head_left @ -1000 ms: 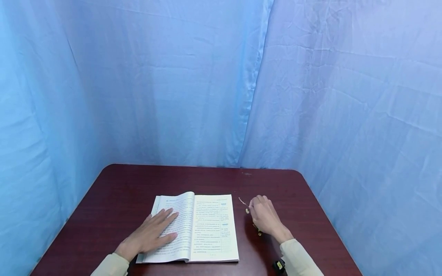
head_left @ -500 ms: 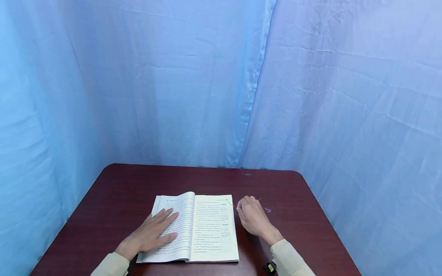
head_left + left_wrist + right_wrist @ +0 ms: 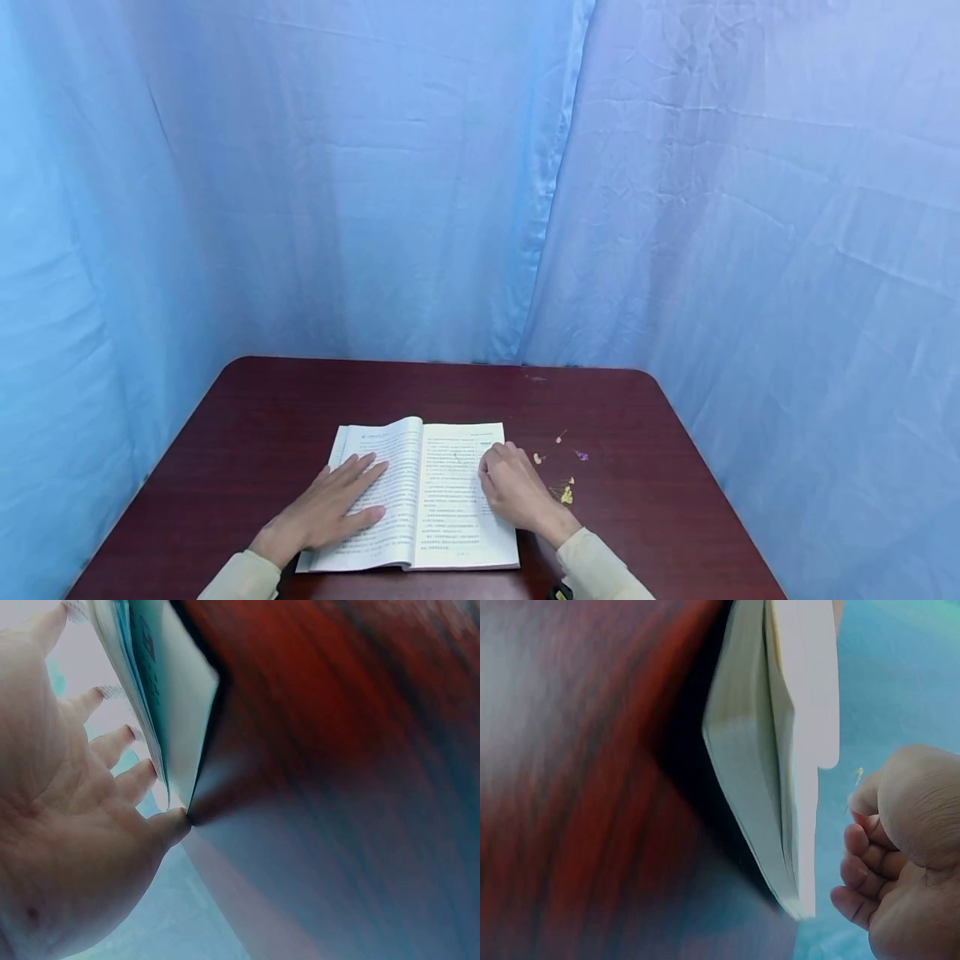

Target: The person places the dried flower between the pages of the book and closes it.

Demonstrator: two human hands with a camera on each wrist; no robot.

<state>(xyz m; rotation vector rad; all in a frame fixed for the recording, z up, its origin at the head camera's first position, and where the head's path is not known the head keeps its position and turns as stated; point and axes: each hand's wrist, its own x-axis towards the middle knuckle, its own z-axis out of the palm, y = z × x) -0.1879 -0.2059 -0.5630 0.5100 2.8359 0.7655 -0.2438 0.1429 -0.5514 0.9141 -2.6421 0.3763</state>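
Note:
An open book point(image 3: 453, 500) lies on the table, printed pages up. My left hand point(image 3: 337, 510) rests spread on its left page, fingers straight; in the left wrist view, the fingertips touch the paper near the edge. Over the right page, my right hand point(image 3: 517, 490) pinches a small dried flower point(image 3: 859, 775) between thumb and forefinger, its other fingers curled in. Only a thin, faint tip of the flower shows in the head view. Whether it touches the page, I cannot tell.
Right of the book lie several small dried flowers: a yellow sprig point(image 3: 566, 495), a purple flower point(image 3: 582, 456) and pale ones point(image 3: 537, 458). The dark red table point(image 3: 375, 387) has rounded far corners. Blue curtains point(image 3: 360, 208) hang behind it and at both sides.
My right hand has moved left from the loose flowers to above the right page, carrying the pinched flower. The flowers it covered are now in sight. My left hand stays in place.

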